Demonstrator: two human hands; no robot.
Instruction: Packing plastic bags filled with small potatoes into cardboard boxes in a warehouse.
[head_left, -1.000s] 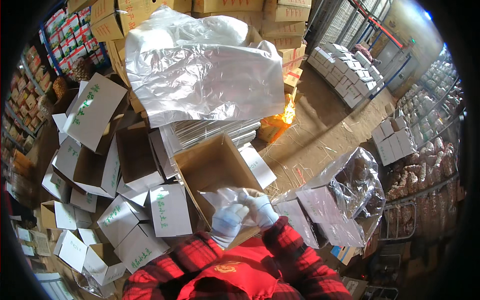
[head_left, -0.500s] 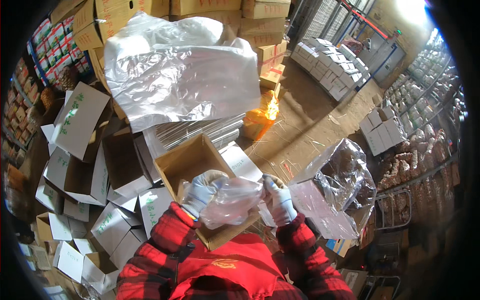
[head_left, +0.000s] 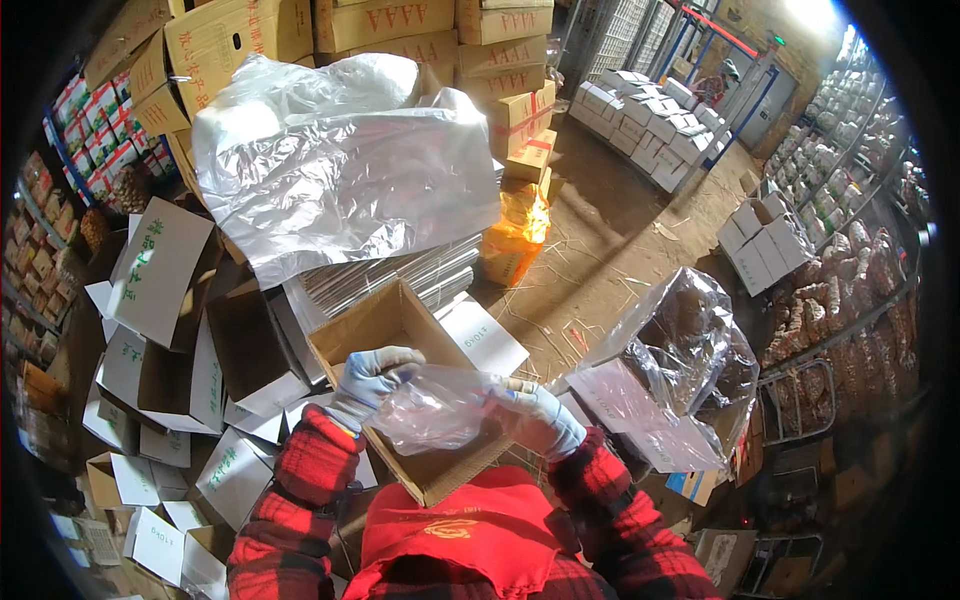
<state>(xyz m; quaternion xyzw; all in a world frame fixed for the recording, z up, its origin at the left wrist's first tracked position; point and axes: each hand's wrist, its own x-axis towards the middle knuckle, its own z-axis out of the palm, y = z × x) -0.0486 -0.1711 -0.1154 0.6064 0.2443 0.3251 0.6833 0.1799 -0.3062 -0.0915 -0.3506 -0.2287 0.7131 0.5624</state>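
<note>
A clear plastic bag point(head_left: 432, 408) is stretched between my two gloved hands, above an open cardboard box point(head_left: 385, 322) with brown inner walls. My left hand point(head_left: 372, 385) pinches the bag's left side, over the box's left edge. The bag's right end is gripped by my right hand point(head_left: 541, 416), beyond the box's right edge. Below my hands the bag sags inside the box opening. To the right stands another box point(head_left: 640, 415) lined with a clear plastic bag point(head_left: 690, 345) that puffs up over its rim.
A pile of white boxes point(head_left: 160, 270) lies at the left. Ahead, a stack of silvery plastic sheets point(head_left: 340, 180) sits in front of brown cartons point(head_left: 385, 20). An orange bag point(head_left: 515, 235) stands on the floor. Far off, a person point(head_left: 712, 88) is beside a stack of white boxes point(head_left: 650, 125).
My left hand has moved a little left and my right hand slightly lower and inward, with the bag still between them. A person has come into view at the far right.
</note>
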